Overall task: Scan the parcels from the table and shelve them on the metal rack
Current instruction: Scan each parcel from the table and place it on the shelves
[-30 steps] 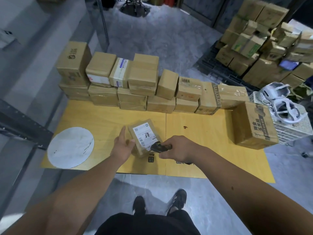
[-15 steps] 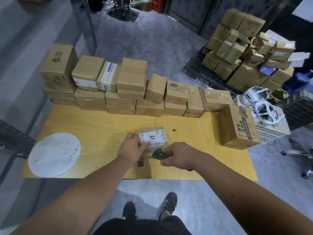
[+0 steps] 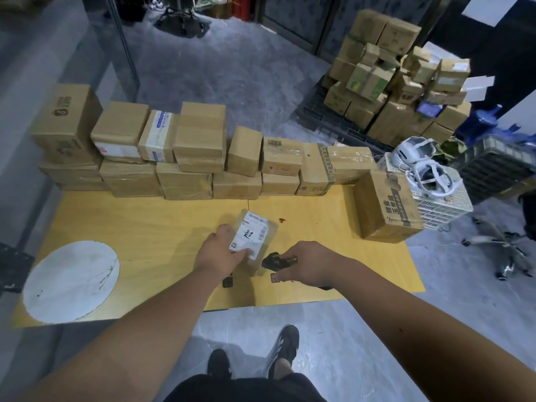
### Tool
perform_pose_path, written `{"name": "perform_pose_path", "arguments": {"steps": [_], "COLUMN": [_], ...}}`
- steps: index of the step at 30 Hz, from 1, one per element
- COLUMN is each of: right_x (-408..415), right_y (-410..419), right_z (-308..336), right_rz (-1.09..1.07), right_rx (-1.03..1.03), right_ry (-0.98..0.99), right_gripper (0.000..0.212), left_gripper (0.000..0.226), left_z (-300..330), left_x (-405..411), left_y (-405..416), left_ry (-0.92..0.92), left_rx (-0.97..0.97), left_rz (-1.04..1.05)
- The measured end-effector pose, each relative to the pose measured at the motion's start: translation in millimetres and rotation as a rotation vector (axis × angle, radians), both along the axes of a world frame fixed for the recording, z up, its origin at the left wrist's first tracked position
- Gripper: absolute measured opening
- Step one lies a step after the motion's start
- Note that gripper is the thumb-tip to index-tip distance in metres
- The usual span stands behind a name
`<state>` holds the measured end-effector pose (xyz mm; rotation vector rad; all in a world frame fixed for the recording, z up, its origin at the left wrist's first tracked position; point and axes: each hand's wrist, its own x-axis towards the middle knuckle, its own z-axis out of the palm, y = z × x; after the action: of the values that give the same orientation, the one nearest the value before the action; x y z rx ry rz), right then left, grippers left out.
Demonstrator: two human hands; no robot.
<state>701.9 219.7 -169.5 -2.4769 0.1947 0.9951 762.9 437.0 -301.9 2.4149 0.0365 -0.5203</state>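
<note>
While the left hand (image 3: 220, 252) holds a small labelled parcel (image 3: 255, 237) tilted above the yellow tabletop (image 3: 150, 227), its grip wrapped on the near edge, the right hand (image 3: 309, 264) clasps a black scanner (image 3: 275, 261) just beside it

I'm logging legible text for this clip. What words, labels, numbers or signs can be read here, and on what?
Large box at the table's right end: printed Chinese characters down a strip, too blurred to quote.
Small parcel in the left hand: white label with one large handwritten character and barcodes, unreadable.
Tall box at the wall's left end: dark logo, unreadable.
Barcode box in the wall: digits too small.
Nothing reads clearly.
</note>
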Motion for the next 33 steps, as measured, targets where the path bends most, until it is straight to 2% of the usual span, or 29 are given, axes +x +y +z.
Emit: {"name": "perform_pose_path", "arguments": {"steps": [2, 5, 8, 13, 17, 19, 21, 22, 26, 29, 33], "right_x": [1.2, 2.6, 3.6, 7.0, 10.8, 11.9, 11.2, 10.1, 2.6, -2.5, -12.2], "right_y": [-0.6, 1.0, 4.8, 7.9, 10.1, 12.1, 14.9, 16.4, 20.2, 20.7, 24.4], "right_z": [-0.1, 0.9, 3.8, 13.8, 16.6, 17.6, 17.7, 17.1, 13.3, 11.2, 8.6], "right_rz": [-0.020, -0.022, -0.028, -0.036, -0.055, -0.062, -0.057, -0.054, -0.076, -0.087, -0.085], "right_rx": [0.005, -0.002, -0.002, -0.006, -0.017, -0.031, -0.047, -0.056, -0.068, -0.083, -0.123], "right_ry": [0.007, 0.004, 0.003, -0.015, 0.001, 0.003, -0.009, -0.019, -0.053, -0.040, -0.026], "right_gripper": [0.035, 0.035, 0.037, 0.039, 0.031, 0.030, 0.034, 0.036, 0.040, 0.038, 0.039], "left_gripper": [0.071, 0.071, 0.086, 0.097, 0.113, 0.113, 0.090, 0.090, 0.124, 0.122, 0.124], "left_z": [1.1, -1.1, -6.2, -8.8, -18.9, -19.4, -15.1, -18.3, -26.8, -22.5, -18.4], "left_x": [-3.8, -10.4, -13.9, -8.6, -7.0, -10.1, -19.1, -21.9, -34.9, -37.6, -42.2], "left_y": [-6.5, -10.6, -9.4, -17.0, -22.9, -25.5, -28.8, -29.5, -25.5, -25.4, -23.9], "left_ry": [-0.020, -0.011, 0.014, 0.047, 0.111, 0.122, 0.148, 0.148, 0.144, 0.189, 0.146], "left_rx": [0.044, -0.035, -0.217, -0.581, -0.742, -0.743, -0.804, -0.818, -0.838, -0.824, -0.775], "left_rz": [0.048, 0.098, 0.155, 0.174, 0.180, 0.218, 0.261, 0.252, 0.242, 0.274, 0.252]}}
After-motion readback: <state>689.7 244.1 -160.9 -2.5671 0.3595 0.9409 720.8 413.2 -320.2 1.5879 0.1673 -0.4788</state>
